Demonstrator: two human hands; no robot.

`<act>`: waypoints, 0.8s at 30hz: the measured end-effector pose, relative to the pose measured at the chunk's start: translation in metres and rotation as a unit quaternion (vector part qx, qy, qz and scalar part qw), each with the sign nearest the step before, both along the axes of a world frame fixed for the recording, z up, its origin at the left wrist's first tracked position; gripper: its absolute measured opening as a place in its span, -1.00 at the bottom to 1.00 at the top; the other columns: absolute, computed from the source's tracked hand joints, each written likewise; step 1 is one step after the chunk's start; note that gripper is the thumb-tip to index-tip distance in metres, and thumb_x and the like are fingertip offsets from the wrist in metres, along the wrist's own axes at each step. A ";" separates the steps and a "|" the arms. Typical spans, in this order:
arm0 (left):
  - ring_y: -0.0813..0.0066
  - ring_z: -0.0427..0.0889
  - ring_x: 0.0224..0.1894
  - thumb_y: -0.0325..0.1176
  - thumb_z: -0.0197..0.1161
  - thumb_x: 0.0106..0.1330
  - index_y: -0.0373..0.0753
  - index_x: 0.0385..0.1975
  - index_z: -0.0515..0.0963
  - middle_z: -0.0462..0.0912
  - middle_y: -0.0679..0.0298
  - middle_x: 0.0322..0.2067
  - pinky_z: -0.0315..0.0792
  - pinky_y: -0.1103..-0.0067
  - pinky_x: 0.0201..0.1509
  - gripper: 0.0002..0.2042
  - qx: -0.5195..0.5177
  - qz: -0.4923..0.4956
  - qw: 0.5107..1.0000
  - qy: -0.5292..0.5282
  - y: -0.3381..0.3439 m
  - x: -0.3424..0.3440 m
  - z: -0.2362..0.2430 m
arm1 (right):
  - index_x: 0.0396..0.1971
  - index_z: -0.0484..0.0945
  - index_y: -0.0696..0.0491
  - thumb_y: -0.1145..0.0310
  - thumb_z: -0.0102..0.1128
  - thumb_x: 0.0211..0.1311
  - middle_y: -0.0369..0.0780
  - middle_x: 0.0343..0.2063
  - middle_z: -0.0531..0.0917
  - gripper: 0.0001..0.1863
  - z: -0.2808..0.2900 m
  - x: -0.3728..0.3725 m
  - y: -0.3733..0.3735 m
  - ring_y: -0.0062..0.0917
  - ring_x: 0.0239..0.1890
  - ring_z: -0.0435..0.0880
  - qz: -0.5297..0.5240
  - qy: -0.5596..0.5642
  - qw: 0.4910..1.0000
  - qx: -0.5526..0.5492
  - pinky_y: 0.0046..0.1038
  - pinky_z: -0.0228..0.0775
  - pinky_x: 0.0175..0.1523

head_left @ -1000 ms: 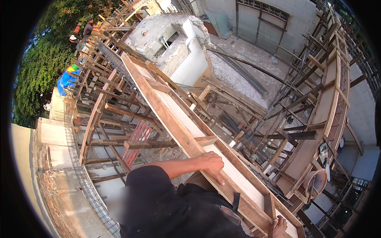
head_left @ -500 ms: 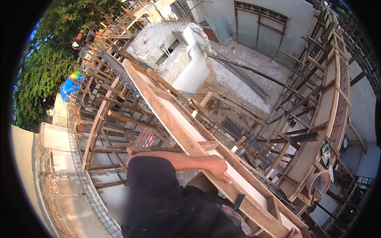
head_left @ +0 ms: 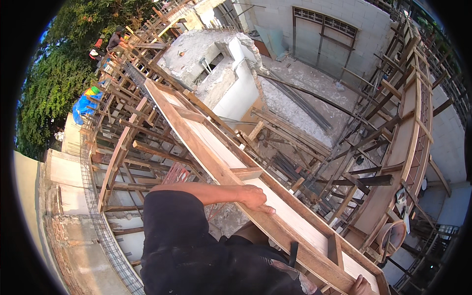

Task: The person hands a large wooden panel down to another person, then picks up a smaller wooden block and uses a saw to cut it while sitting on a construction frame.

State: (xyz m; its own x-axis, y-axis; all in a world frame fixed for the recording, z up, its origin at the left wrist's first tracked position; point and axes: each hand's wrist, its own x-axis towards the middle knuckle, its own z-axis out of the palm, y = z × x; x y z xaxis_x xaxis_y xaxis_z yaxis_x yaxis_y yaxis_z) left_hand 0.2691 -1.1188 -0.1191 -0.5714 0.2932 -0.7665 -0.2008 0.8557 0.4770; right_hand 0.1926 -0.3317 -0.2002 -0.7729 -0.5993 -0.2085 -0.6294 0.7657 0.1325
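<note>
A long wooden formwork piece [head_left: 206, 144] with pale panels and short cross blocks [head_left: 336, 250] runs diagonally from the upper left to the lower right. My left hand [head_left: 251, 199] is closed over its near side board, around the middle right of the view. Lower down, at the bottom edge, my right hand [head_left: 360, 286] grips the same piece near its right end; part of that hand is out of the picture. My dark-clothed body lies just below the formwork, and a dark strap [head_left: 293, 254] shows beside the board.
A co-worker [head_left: 118, 43] is among timber framing at upper left, near blue sheeting [head_left: 84, 109]. A rebar cage [head_left: 91, 196] curves along the left. Broken concrete [head_left: 182, 51] lies beyond. A curved timber form [head_left: 399, 147] and a bucket [head_left: 391, 237] are at right.
The formwork has shifted slightly left against the surroundings, its far end now a little lower, with my left hand moving along with it. My right hand sits lower and farther right than one second ago.
</note>
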 end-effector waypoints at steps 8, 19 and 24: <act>-0.25 0.66 -0.02 0.38 -0.24 0.47 -0.43 -0.22 0.73 0.70 -0.29 -0.18 0.50 0.08 0.16 -0.14 -0.118 0.067 0.990 -0.035 -0.122 0.036 -0.053 | -0.59 0.67 0.12 -0.05 0.02 0.45 0.04 -0.59 0.67 -0.41 0.053 0.015 -0.295 0.03 -0.47 0.67 -0.214 -0.080 0.972 -0.059 0.01 0.47 -0.24; -0.18 0.65 0.06 0.26 -0.04 0.42 -0.35 -0.20 0.75 0.70 -0.22 -0.13 0.44 0.15 0.22 -0.31 -0.109 0.106 0.987 -0.043 -0.159 0.043 -0.140 | -0.72 0.67 0.06 -0.14 0.22 0.27 -0.08 -0.69 0.67 -0.42 0.028 0.009 -0.353 -0.22 -0.56 0.72 -0.201 -0.066 0.975 -0.068 -0.21 0.56 -0.32; -0.15 0.65 0.08 0.26 -0.01 0.43 -0.32 -0.18 0.76 0.71 -0.20 -0.11 0.46 0.18 0.19 -0.33 -0.120 0.108 0.985 -0.051 -0.160 0.024 -0.140 | -0.66 0.72 0.09 -0.26 0.06 0.34 -0.05 -0.65 0.70 -0.30 0.034 0.003 -0.358 -0.20 -0.51 0.75 -0.240 -0.115 0.963 -0.031 -0.18 0.59 -0.24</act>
State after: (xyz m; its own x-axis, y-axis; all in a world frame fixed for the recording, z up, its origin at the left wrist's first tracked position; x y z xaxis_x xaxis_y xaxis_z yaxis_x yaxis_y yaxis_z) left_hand 0.2935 -1.2792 -0.2586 -0.5162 -0.0245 -0.8561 -0.4275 0.8735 0.2328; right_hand 0.1956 -0.6895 -0.1663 -0.9015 -0.2008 -0.3833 -0.2080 0.9779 -0.0231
